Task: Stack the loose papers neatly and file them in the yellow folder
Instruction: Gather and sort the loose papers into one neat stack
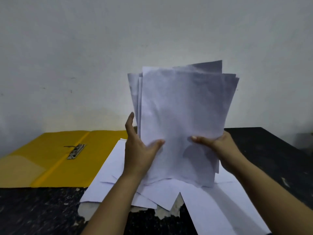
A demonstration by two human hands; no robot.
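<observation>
I hold a bundle of white papers (179,112) upright in front of me, its top edges uneven and fanned. My left hand (140,150) grips the bundle's left side, thumb across the front. My right hand (218,148) grips the right side, thumb on the front sheet. The bundle's lower edge rests on or just above several more loose white sheets (211,200) spread on the dark table. The yellow folder (42,158) lies open flat to the left, with its metal clip (76,151) near the spine.
The table top (271,150) is black and speckled, with chipped white patches along its front edge (167,211). A plain grey-white wall (101,65) stands right behind the table.
</observation>
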